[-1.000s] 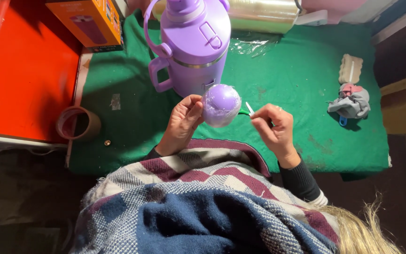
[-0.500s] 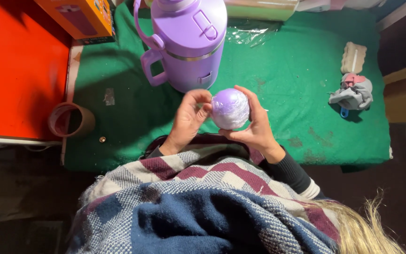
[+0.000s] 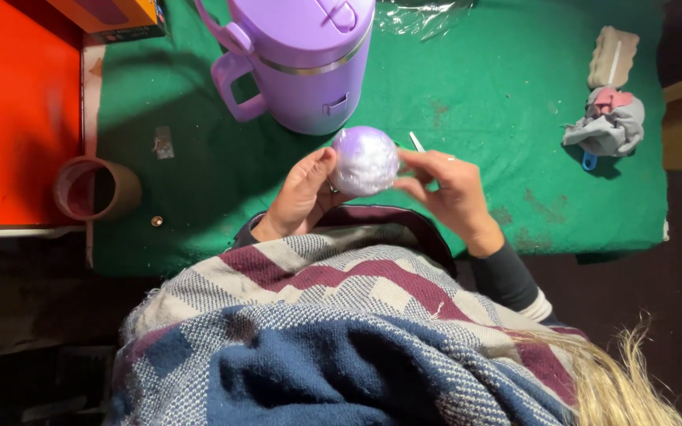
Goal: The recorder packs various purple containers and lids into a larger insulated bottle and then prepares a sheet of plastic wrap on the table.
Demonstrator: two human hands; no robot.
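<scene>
A: Ball's heading?
B: Pale purple ball [image 3: 365, 161] is round, no long axis. My left hand [image 3: 300, 197] cups it; right hand [image 3: 444, 189] pinches it plus a thin white stick [image 3: 417, 142].
A: Surface?
B: Green cloth table [image 3: 483, 95], purple jug [image 3: 301, 59] just behind.

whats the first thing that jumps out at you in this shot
The shiny purple-and-white ball at the centre, cupped between the left hand and the right hand, which also pinches a thin white stick. Just behind it a big purple jug with a handle stands on the green cloth. At the left edge a bright orange surface catches the eye, with a roll of tape beside it.
</scene>
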